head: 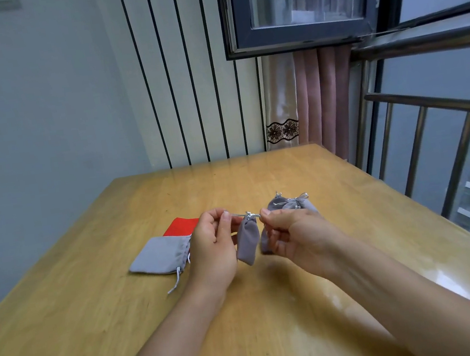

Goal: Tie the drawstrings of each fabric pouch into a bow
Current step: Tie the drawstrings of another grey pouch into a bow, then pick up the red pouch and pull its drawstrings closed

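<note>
Head view: left hand and right hand are each pinching a drawstring, dangling the grey pouch above the wooden table.

Matt grey cloth pouch with silvery cord drawstrings; glossy varnished wooden table.

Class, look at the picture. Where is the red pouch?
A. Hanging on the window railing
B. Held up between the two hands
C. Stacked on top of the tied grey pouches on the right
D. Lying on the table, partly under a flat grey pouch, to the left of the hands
D: the red pouch lies on the table with the flat grey pouch overlapping it, beside the left hand.
</note>
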{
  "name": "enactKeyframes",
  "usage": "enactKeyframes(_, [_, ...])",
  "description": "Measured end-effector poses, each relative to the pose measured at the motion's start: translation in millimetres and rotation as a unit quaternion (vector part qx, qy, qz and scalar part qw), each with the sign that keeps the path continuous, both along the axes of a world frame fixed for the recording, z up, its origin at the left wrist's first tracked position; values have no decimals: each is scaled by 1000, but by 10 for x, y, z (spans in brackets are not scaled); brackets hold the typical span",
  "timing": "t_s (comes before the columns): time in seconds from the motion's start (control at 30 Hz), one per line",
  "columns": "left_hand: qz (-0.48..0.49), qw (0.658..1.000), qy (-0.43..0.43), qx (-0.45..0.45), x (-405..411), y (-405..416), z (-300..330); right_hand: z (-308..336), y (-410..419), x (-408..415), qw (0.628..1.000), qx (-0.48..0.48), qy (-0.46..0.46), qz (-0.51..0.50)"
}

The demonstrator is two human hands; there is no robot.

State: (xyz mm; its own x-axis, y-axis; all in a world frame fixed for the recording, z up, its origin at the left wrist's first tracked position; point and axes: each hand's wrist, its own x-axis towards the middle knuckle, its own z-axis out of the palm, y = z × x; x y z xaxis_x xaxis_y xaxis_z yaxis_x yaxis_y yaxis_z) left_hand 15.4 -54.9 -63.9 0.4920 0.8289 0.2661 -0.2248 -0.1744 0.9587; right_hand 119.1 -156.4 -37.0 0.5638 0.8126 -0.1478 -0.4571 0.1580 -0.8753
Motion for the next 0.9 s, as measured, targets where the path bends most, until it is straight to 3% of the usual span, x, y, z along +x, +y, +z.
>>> enactKeyframes(0.17, [-5,999,-33,-37,29,-6,18,-35,30,45,997,-19,-66,-40])
enactKeyframes(0.33, [-115,992,19,-43,-36,50,8,-30,16,182,972,-93,-205,-67])
enactKeyframes(0.37, [-98,994,33,-20,-39,103,4,-20,11,225,955,-119,-258,-84])
enactKeyframes(0.43, [21,991,88,103,-91,273,1,-22,-1,317,881,-177,-413,-147])
enactKeyframes(0.47, [97,964,153,192,-132,369,-1,-31,-13,350,840,-197,-471,-186])
enactKeyframes(0.53, [205,852,337,344,-257,494,-13,-60,-31,346,792,-190,-526,-245])
enactKeyframes(0.57, [216,803,418,365,-297,520,-28,-89,-27,327,776,-163,-554,-256])
enactKeyframes(0.6, [209,776,473,361,-320,528,-54,-121,-11,288,759,-133,-593,-235])
enactKeyframes(0.63, [197,770,498,346,-319,539,-101,-167,10,243,732,-107,-645,-191])
enactKeyframes(0.73, [179,780,506,322,-295,595,-174,-344,111,106,610,-117,-781,-62])
enactKeyframes(0.77, [178,784,497,326,-294,617,-183,-385,130,108,591,-145,-792,-42])
enactKeyframes(0.83, [164,813,442,341,-290,651,-184,-415,152,146,593,-175,-785,-32])
enactKeyframes(0.9, [89,856,371,350,-259,598,-175,-404,144,168,608,-158,-777,-38])
